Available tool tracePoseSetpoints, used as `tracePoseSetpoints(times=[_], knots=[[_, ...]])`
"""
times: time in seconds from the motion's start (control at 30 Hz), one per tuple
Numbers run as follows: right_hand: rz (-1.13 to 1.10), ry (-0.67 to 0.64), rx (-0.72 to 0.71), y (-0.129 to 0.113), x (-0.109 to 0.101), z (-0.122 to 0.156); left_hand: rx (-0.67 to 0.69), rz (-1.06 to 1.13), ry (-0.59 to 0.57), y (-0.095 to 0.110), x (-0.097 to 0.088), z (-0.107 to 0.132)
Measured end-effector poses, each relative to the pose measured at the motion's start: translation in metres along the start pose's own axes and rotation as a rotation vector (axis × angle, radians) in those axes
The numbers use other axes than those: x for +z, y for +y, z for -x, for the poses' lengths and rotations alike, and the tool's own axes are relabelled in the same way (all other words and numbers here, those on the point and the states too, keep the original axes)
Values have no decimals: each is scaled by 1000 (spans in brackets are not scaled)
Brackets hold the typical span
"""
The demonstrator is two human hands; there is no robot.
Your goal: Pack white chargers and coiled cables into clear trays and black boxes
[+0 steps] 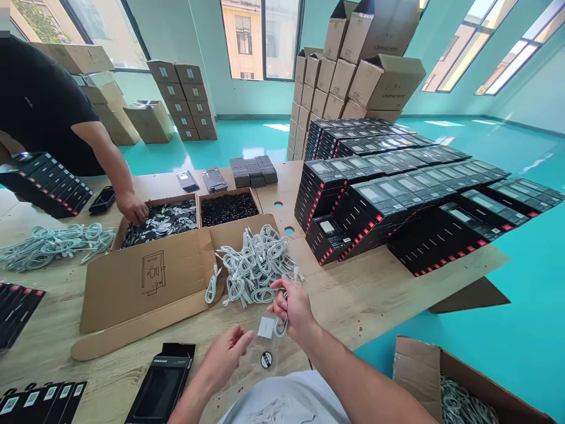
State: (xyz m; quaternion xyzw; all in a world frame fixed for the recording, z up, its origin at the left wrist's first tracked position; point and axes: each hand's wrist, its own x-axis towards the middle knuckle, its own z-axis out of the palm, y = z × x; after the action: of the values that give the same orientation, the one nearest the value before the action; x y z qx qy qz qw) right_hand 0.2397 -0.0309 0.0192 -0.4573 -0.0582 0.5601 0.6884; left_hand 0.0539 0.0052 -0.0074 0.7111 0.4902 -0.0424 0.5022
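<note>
A coiled white cable (281,325) hangs from my right hand (295,309), whose fingers are closed on it. To its left, my left hand (227,353) is curled with the thumb against the fingers; whatever it may pinch is hidden. Between the hands lies a small white square piece (265,327), and below it a round black-and-white disc (266,360) that seems to be in clear plastic. Just beyond my right hand is a heap of coiled white cables (260,265). An open black box (161,383) with a dark insert lies left of my left hand.
Stacked black boxes (388,194) fill the table's right side. A cardboard tray (172,221) holds black-and-white discs and small black parts. A co-worker's hand (132,207) reaches into it. More cables (57,242) lie left. A carton of cables (463,400) stands at lower right.
</note>
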Motion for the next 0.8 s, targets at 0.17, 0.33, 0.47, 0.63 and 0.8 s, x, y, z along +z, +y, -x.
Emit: tracePoseSetpoints(times=[0.17, 0.33, 0.47, 0.63, 0.8], knots=[[-58, 36, 7, -11, -16, -7, -62, -160, 83, -30, 15, -35], [-133, 91, 34, -14, -31, -5, -10, -24, 74, -29, 42, -47], [2, 161, -39, -10, -32, 6, -1, 247, 94, -11, 44, -34], [287, 105, -312, 7, -16, 14, 22, 600, 229, 28, 31, -14], [717, 24, -605, 30, -8, 12, 113, 1264, 263, 58, 23, 3]])
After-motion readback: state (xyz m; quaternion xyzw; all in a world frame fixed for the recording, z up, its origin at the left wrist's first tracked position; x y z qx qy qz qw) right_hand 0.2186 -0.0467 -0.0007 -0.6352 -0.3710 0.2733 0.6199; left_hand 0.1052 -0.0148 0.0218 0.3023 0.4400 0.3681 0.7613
